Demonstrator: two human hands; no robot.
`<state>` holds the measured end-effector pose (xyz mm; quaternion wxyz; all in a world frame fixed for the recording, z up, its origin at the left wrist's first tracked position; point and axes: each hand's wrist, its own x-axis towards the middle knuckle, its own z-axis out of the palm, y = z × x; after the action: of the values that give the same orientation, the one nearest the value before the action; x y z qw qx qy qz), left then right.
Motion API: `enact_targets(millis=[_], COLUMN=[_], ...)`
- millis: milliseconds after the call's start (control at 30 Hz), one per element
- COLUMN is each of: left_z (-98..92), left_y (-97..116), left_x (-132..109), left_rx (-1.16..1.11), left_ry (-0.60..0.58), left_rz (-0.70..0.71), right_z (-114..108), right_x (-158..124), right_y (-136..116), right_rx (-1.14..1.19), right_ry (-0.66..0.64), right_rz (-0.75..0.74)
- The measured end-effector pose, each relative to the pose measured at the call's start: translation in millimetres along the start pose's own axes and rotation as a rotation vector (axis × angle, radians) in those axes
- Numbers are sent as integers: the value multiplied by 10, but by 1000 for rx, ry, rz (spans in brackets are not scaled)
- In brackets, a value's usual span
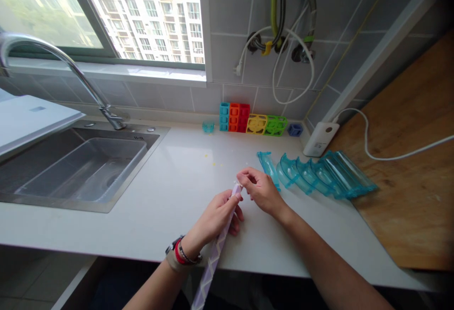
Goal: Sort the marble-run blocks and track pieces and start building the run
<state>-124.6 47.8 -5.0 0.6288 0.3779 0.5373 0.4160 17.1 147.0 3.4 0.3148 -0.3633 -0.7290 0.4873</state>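
A long, narrow lilac stick or strip [212, 265] with pale zigzag lines slants up from the bottom edge over the counter's front. My left hand [217, 211] is closed around it near the upper end, thumb on top. At that upper end, my right hand [264, 190] pinches the tip between thumb and fingers; small whitish bits show there, too fine to make out. Just beyond my right hand lies a curved clear-blue plastic track piece [268, 165]. Several yellow specks [213, 163] dot the counter ahead of my hands.
More clear-blue track pieces [319, 177] lie at right beside a wooden board [407, 168] and a white power box [321, 138]. Coloured plastic blocks [239, 117] and a small teal cup-like piece [208, 127] stand along the wall. A sink [117, 201] with faucet [78, 71] is at left.
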Motion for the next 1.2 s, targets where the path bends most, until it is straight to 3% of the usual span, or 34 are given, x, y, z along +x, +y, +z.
enact_targets(millis=[467,667,833,1033,1200], left_z=[-41,-4,-31,-81,-110], left_y=[96,116,99,70,123], left_x=[-19,-45,-46,-19,-63], left_rx=[-203,-222,-276,-289,-336], left_ry=[68,-3,-87,-44,-116], left_rz=[111,128,85,65,74], right_z=[34,17,-21,-135,-254], right_x=[-77,-46,0,20,12], right_y=[-91,-35,-29,-16,-23], right_rx=[28,213,305,303,581], right_ry=[-54,-73,-207,-328,-529], right_rz=[-194,-69,32,14,47])
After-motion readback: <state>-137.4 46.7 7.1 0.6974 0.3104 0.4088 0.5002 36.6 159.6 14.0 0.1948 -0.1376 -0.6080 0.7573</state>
